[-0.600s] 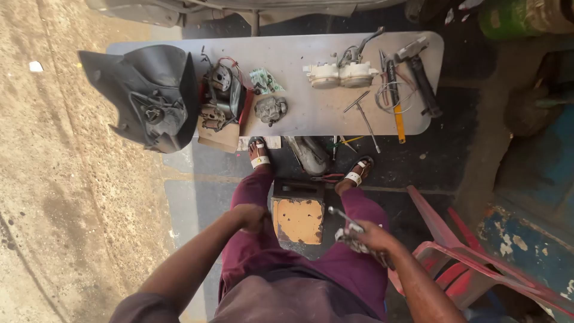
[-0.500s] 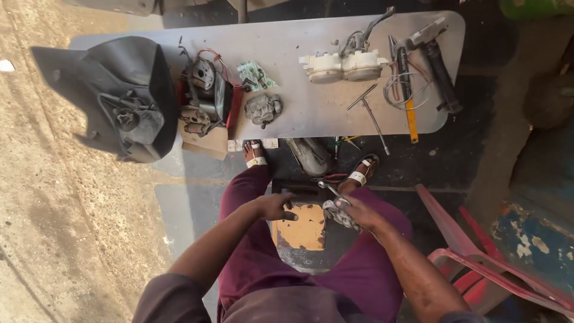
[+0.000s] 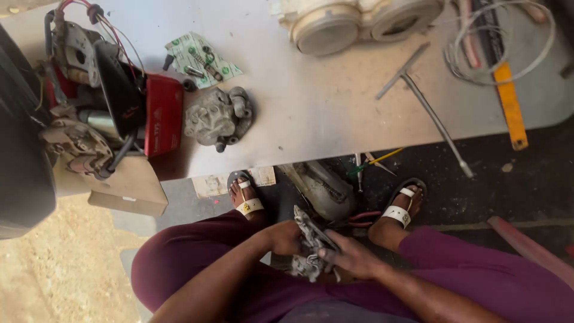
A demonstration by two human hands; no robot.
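Both hands on a grey metal part [image 3: 310, 248] over your lap.
Left hand [image 3: 286, 237] and right hand [image 3: 351, 258] fingers closed on it — loosen either grip and it could drop onto your sandalled feet — not the bench [image 3: 323, 113].

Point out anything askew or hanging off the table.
The T-handle wrench lies diagonally, its shaft tip overhanging the table edge. A cardboard piece also juts past the edge at the left. Both hands grip a grey metal part.

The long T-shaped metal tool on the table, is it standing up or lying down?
Lying down. The T-shaped tool rests flat on the grey table, its long shaft slanting past the table's edge toward the floor. Neither hand touches it.
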